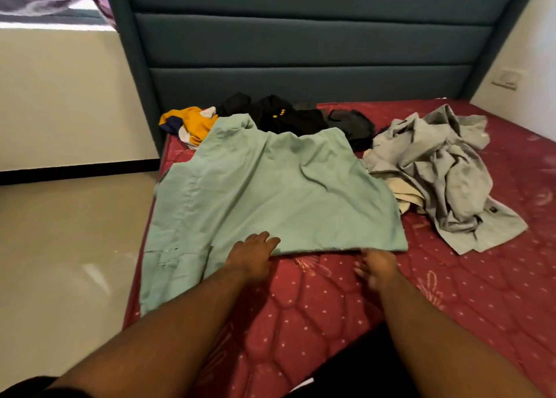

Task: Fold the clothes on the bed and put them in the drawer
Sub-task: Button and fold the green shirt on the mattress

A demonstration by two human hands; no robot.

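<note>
Left hand: left hand [254, 254] lies flat on the near hem of the green garment [270, 187], fingers [266, 239] straight and a little spread, pressing the cloth.
Right hand: right hand [377, 265] is blurred at the same hem, near its right corner; I cannot tell if its fingers pinch the cloth.
Green garment: spread wide on the bed [331, 307], pale green, a bit wrinkled, its left part hanging over the bed's edge.
Other clothes: grey crumpled garment [445, 169] to the right, black clothes [288, 114] and yellow garment [192, 123] behind, near the headboard [301, 36].
</note>
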